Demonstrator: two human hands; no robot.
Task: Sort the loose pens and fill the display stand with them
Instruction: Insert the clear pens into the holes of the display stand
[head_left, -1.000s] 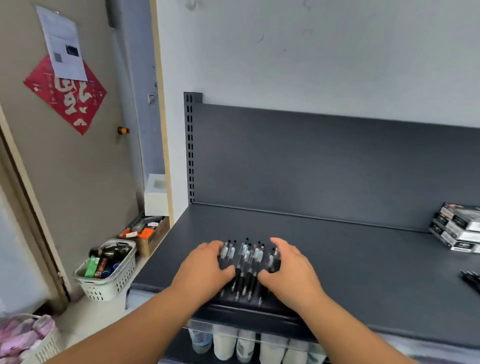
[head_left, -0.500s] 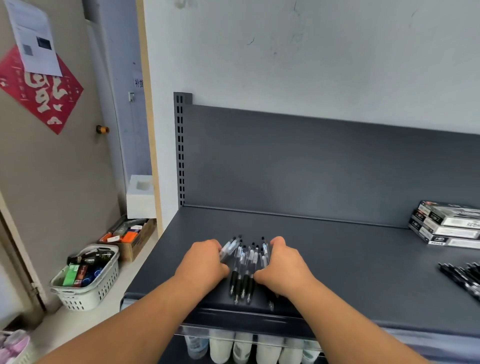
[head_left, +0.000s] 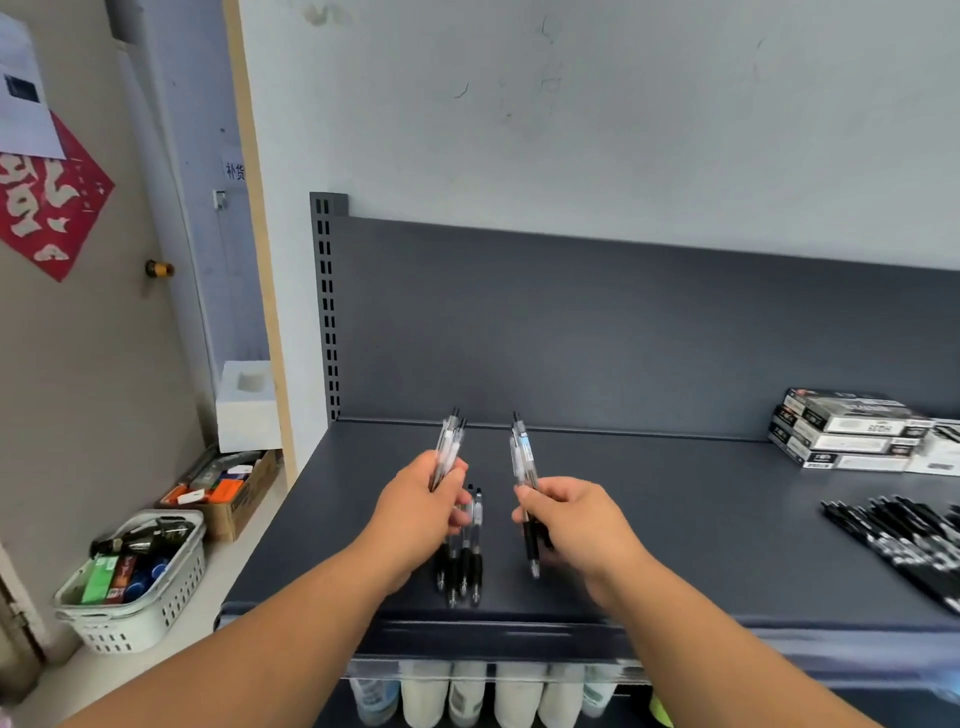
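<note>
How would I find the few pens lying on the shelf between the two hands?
Look at the dark grey shelf, near its front edge. Between the left hand and right hand lie a few pens side by side, black grips toward you. Unlike the left bundle and right bundle, held upright, they lie flat.

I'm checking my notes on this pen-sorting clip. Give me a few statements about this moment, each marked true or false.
1. The left hand grips a bunch of clear-barrelled pens. True.
2. The right hand holds nothing. False: it grips a second bunch of clear pens.
3. A few black-gripped pens lie on the dark grey metal shelf between the hands. True.
4. The stacked black-and-white boxes sit at the shelf's left end. False: they sit at its right end.
</note>
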